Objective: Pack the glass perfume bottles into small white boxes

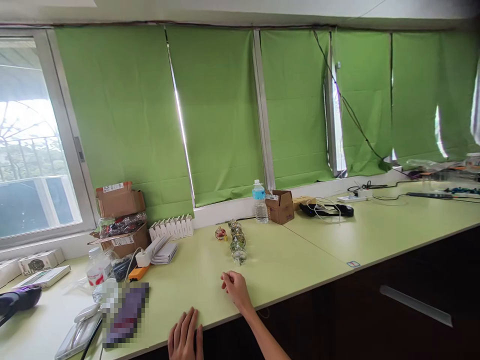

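Observation:
My left hand [185, 337] lies on the front edge of the pale yellow-green table [292, 265], fingers stretched out and holding nothing. To its right, my right hand [235, 288] rests over the tabletop with its fingers curled into a loose fist; nothing shows in them. Just beyond that fist, a line of several clear, shiny glass-like ornaments [238, 245] runs away from me, apart from the hand. A small round ornament with red and gold colouring [221, 233] sits left of the line's far end.
A water bottle [259, 202] and a cardboard box [279, 206] stand at the back. Leftward are stacked open cartons [122, 215], small white boxes [171, 227], a plastic bottle [94, 270] and a blurred purple item [127, 315]. A black device with cable [326, 209] lies right.

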The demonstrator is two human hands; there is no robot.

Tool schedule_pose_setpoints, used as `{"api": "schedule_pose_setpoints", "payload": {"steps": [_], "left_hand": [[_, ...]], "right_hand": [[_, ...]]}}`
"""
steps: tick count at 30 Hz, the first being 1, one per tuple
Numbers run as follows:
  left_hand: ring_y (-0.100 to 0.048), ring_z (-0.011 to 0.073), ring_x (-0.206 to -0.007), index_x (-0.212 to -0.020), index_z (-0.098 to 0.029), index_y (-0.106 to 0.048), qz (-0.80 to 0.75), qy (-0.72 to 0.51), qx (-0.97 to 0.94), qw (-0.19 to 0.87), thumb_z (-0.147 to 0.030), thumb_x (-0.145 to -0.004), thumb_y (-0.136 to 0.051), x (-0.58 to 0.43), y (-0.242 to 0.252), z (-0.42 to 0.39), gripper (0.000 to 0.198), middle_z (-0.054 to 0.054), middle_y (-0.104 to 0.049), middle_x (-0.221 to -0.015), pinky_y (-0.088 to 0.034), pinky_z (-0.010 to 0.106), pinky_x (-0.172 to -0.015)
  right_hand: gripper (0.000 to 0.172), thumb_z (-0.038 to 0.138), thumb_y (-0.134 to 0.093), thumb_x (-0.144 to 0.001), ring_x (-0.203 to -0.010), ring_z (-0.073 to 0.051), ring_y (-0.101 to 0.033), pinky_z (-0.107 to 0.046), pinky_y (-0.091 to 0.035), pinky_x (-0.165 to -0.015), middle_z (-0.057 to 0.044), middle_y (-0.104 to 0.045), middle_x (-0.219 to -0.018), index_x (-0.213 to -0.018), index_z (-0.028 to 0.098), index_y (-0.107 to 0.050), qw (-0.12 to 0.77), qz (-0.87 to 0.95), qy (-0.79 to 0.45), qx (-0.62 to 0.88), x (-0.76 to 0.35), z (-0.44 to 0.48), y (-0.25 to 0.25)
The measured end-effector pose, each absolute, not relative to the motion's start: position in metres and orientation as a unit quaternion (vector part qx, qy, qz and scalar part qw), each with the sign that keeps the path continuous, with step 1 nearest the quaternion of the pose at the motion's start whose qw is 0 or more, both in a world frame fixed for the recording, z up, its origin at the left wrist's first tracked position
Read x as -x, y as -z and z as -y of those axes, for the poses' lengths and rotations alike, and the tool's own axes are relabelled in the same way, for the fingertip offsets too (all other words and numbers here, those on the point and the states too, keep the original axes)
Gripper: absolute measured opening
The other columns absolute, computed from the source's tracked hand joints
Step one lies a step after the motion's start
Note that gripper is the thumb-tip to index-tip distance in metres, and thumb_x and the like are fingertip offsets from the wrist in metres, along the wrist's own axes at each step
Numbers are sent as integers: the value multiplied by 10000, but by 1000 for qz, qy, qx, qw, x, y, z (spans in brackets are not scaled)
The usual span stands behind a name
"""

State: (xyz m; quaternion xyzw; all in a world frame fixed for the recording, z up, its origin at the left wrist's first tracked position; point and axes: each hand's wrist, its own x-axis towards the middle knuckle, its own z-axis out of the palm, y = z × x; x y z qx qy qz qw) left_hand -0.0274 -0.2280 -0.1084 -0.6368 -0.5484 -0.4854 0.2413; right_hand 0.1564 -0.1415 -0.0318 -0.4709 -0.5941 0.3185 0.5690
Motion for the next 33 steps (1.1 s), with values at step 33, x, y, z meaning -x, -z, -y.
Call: {"api": "schedule_pose_setpoints", "payload": {"steps": [33], "left_hand": [[-557,273,-1169,-1215,-195,-597,517,453,668,284,-234,-898,-561,31,107,231,321,75,-666,-1206,-365,443,-1003]], "right_hand": [[283,388,-522,-956,-622,-109,-606,-274,-526,-616,8,-639,-768,-905,131,-628,506,639,-321,482,-160,133,46]]}}
